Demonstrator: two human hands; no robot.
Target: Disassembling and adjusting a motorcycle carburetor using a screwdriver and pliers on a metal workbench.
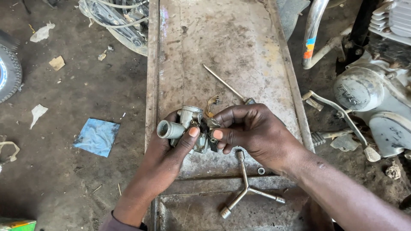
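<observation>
Y-shaped socket wrench [247,188] lies nearest on the rusty metal tabletop [239,47]. Above it, left hand [165,158] cradles a small carburetor [188,128], thumb clamped over; right hand [252,130] pinches its side. Cast metal: likely rigid, dense, greasy; grip the body, spare the small fittings.

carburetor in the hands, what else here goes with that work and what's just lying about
In hand or close by:
carburetor, held by left hand and right hand
Y-shaped socket wrench
screwdriver
small ring

Lying about:
blue rag
paper scraps
tyre
motorcycle engine
</observation>
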